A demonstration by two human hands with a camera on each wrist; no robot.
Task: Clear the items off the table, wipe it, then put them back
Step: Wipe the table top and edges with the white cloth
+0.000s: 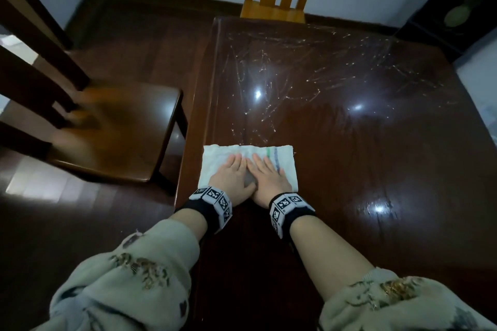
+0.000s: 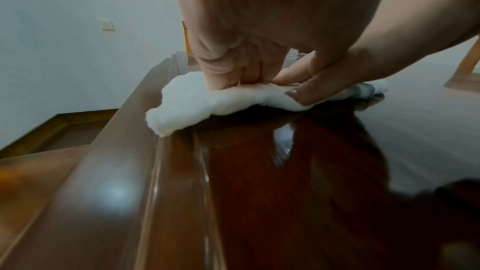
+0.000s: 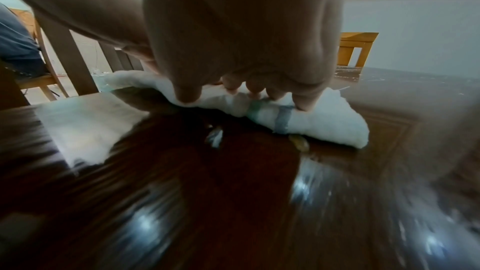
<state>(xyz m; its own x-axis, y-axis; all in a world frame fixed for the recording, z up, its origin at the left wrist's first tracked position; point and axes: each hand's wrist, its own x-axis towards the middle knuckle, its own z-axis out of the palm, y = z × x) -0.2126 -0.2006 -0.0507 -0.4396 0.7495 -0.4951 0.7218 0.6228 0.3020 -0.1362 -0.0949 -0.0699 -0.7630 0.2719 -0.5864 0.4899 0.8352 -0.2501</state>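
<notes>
Dark glossy table (image 1: 349, 156), scratched clear film over its far half; a dark chair (image 1: 113, 126) off its left edge. White folded cloth (image 1: 215, 158) lies flat under both palms. My left hand (image 1: 232, 177) and right hand (image 1: 270, 179) press it side by side, fingers straight, close together. Cloth's green and blue stripes show just beyond my right fingertips (image 3: 302, 103).
</notes>
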